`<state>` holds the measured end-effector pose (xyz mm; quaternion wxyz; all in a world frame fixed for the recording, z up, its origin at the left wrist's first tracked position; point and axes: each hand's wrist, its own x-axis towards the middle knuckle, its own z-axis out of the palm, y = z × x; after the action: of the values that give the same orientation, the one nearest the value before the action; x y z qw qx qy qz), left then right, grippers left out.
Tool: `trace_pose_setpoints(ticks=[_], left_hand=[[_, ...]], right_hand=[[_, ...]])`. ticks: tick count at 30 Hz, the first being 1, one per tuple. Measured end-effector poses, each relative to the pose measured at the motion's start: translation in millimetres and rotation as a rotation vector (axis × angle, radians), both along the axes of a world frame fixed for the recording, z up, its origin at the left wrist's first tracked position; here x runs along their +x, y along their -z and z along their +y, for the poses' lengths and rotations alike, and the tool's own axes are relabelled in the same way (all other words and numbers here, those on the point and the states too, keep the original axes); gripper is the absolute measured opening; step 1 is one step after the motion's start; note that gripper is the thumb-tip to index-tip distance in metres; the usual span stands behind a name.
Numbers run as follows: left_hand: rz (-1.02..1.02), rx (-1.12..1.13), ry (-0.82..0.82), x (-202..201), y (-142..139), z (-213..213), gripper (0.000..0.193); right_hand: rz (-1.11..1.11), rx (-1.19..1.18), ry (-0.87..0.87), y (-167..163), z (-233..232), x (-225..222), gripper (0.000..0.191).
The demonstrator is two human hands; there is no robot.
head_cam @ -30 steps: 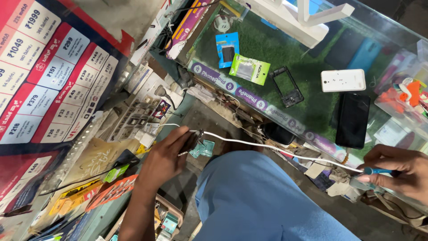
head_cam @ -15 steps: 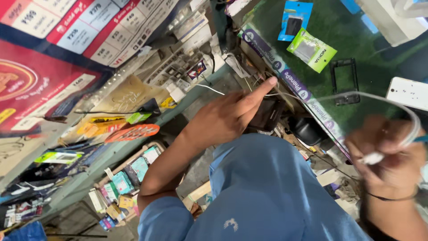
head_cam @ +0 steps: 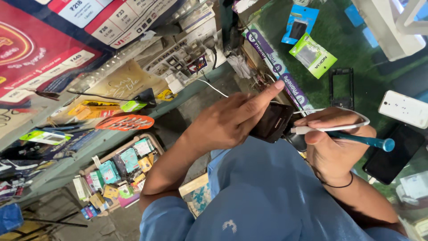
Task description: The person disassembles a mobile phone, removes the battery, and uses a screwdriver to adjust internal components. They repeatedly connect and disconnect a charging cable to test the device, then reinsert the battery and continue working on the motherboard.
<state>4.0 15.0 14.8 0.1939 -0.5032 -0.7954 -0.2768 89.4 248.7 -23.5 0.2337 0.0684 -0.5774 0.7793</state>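
The left hand [head_cam: 225, 125] holds a small black phone [head_cam: 273, 121] over the blue lap, pointer finger sticking out. The right hand [head_cam: 332, 145] – just beside it – grips a white cable [head_cam: 332, 128] and a blue tool [head_cam: 363, 140].

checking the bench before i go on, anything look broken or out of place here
One thing: a bare black phone frame lies on the green mat with no screen or back, so it looks stripped. The left hand holds a dark phone; the right hand holds a white cable and blue-handled tool.
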Motion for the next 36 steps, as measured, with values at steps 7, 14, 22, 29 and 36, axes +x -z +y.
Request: trace_pose_setpoints(ticks=[7,14,22,29,36], left_hand=[[-0.058,0.033,0.015,4.5,-1.1,4.2,0.025],[-0.091,0.064,0.025,6.1,-6.7,6.7,0.028],[-0.089,0.072,0.019,8.2,-7.5,9.2,0.031],[-0.069,0.08,0.033,8.3,-4.8,8.8,0.033],[-0.136,0.105,0.11,6.8,-6.4,5.3,0.052]], right_hand=[[0.044,-0.058,0.001,7.6,-0.3,-2.2,0.037],[0.052,-0.06,-0.023,6.0,1.2,-4.7,0.039],[0.058,-0.062,-0.037,7.2,5.2,-6.1,0.037],[0.064,-0.063,-0.051,6.7,6.2,-7.4,0.038],[0.113,0.076,0.049,-10.6,2.9,-14.0,0.04]])
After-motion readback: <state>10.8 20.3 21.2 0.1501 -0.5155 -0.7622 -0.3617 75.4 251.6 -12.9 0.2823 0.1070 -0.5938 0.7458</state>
